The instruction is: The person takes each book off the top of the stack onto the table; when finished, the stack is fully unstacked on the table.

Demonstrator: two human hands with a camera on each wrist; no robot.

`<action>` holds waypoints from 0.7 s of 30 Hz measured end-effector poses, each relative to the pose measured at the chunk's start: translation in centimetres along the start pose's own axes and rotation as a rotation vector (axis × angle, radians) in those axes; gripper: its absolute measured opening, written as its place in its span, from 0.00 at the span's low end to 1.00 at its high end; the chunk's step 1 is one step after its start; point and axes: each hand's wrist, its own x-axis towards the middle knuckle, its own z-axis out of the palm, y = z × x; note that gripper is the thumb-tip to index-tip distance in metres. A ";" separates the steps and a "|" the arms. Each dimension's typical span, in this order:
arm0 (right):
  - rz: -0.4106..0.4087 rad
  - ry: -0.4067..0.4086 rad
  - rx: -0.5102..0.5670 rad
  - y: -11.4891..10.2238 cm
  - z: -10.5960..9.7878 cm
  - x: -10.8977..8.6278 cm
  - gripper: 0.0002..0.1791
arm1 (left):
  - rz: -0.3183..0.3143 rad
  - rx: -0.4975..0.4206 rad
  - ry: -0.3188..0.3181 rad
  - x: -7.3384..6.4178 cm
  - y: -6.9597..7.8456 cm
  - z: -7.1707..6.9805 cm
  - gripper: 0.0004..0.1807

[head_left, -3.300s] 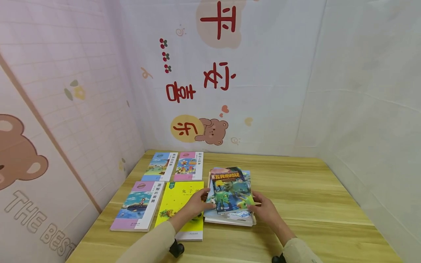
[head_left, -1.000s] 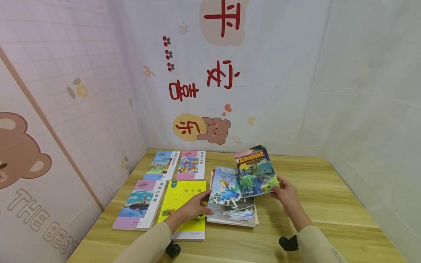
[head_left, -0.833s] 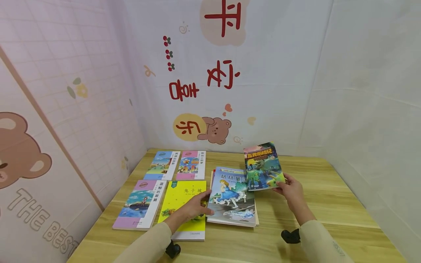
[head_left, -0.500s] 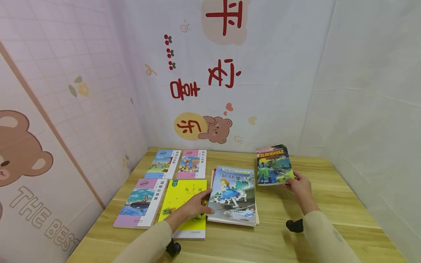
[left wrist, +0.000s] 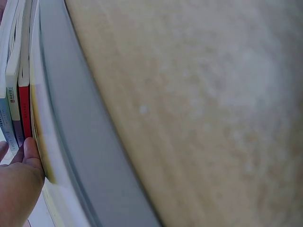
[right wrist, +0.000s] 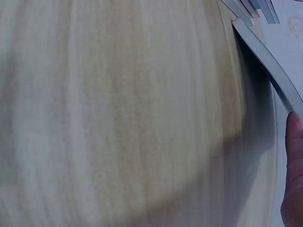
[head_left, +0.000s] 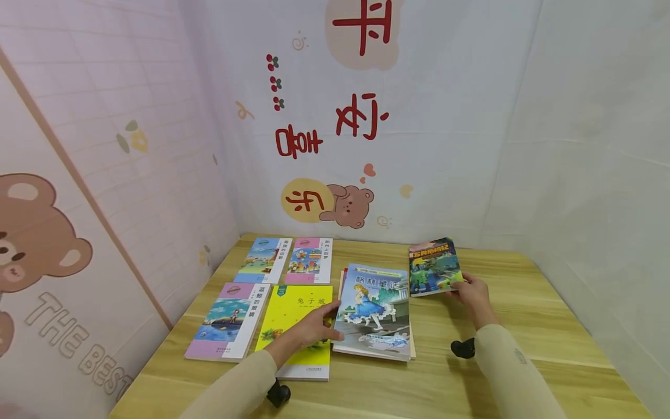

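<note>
My right hand [head_left: 473,297] pinches a dark green comic-style book [head_left: 433,267] by its lower right edge, thumb on the cover. In the right wrist view, the book's grey edge [right wrist: 272,64] stands tilted over the table, with shadow beneath, and the thumb [right wrist: 294,146] is at its border. My left hand [head_left: 314,327] rests at the left side of a book stack, thumb and fingers along its edge. On top lies a book [head_left: 374,311] with a girl in a blue dress. In the left wrist view, fingers touch the spines near a red one [left wrist: 24,111].
Left of the stack lie a yellow book [head_left: 293,366], a pink-and-white book [head_left: 222,320], a blue-covered book [head_left: 262,262] and a pink-covered one [head_left: 309,262], in two rows. The wooden table [head_left: 419,390] ends at fabric-covered walls behind and at both sides.
My right hand has lifted the dark green book off the stack and carried it right, lowering it toward the back right of the table. The left hand stays at the stack's left edge.
</note>
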 end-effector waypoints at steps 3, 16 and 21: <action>-0.017 0.001 -0.049 -0.2 0.1 0.0 0.34 | 0.000 -0.002 -0.004 0.2 -0.1 0.2 0.48; -0.115 -0.152 -0.551 -2.0 -0.7 -1.4 0.41 | 0.001 -0.017 0.012 0.1 -0.3 0.1 0.49; -0.128 -0.153 -0.453 -2.1 0.5 -1.8 0.40 | 0.005 -0.026 0.004 0.1 -0.4 0.1 0.49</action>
